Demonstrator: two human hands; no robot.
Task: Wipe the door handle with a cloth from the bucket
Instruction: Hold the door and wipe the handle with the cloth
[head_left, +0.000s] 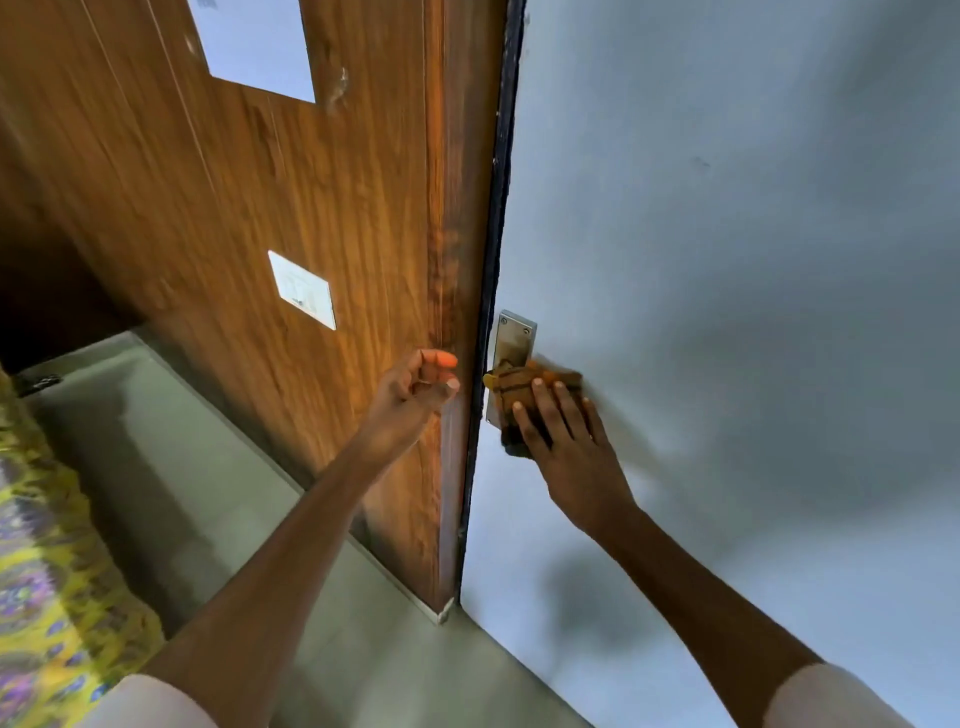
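Note:
A metal handle plate (513, 340) is screwed to the grey-blue door (727, 260) near its dark edge. An orange-and-brown checked cloth (511, 387) covers the lower part of the plate, so the lever itself is hidden. My right hand (566, 441) presses flat on the cloth, fingers spread over it. My left hand (415, 392) hovers just left of the door edge against the wooden frame (452, 291), fingers curled loosely with nothing in them. The bucket is not in view.
A wood-grain panel (234, 208) fills the left, carrying a white switch plate (304, 290) and a pale rectangular opening (254, 47). Grey-green floor (208, 493) lies below. A yellow and purple patterned fabric (47, 571) sits at the lower left.

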